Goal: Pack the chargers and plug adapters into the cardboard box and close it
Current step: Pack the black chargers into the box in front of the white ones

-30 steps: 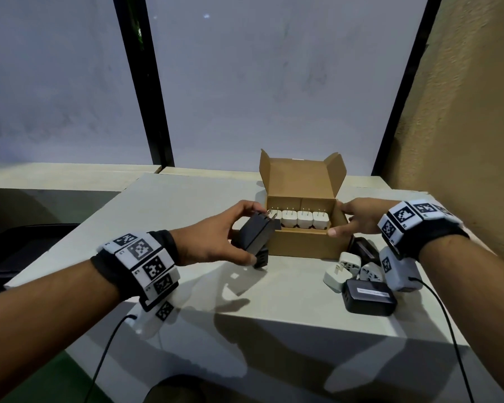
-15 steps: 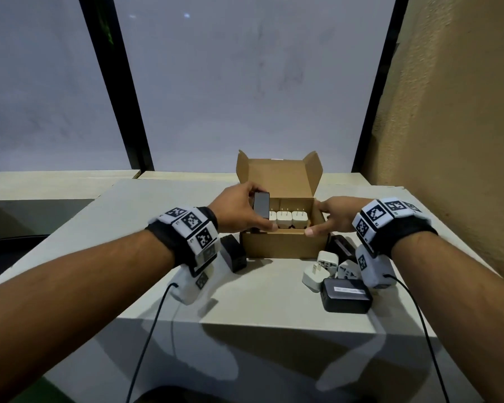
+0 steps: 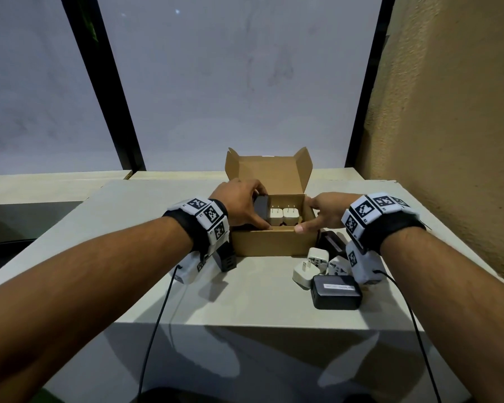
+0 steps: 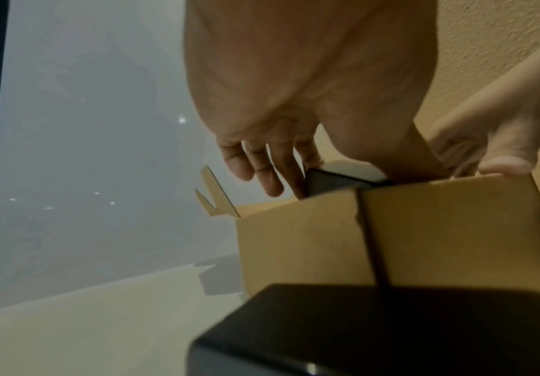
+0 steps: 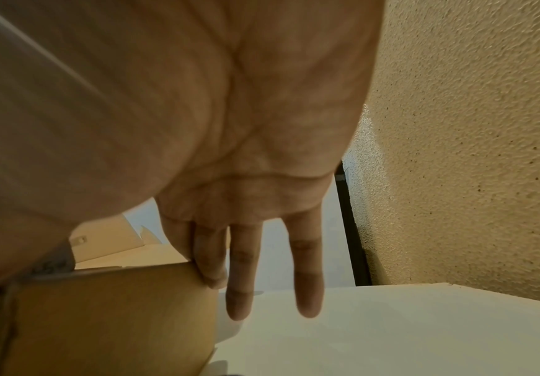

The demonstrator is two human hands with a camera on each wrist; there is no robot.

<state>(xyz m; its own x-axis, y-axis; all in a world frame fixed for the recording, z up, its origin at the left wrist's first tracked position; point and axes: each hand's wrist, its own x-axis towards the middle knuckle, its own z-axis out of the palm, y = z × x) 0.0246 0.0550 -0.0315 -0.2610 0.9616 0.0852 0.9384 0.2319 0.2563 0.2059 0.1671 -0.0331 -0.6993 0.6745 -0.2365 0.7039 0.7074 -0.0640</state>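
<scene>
The black charger stands in the cardboard box, pinched between thumb and fingers of the left hand. The right hand touches the box wall with straight, spread fingers.

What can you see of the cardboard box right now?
The cardboard box is plain brown, sitting on the pale table, its lid standing open at the back with two side flaps. Inside, two white chargers stand prongs up; the left hand holds a black charger at the left end. The right hand rests on the right front corner.
</scene>
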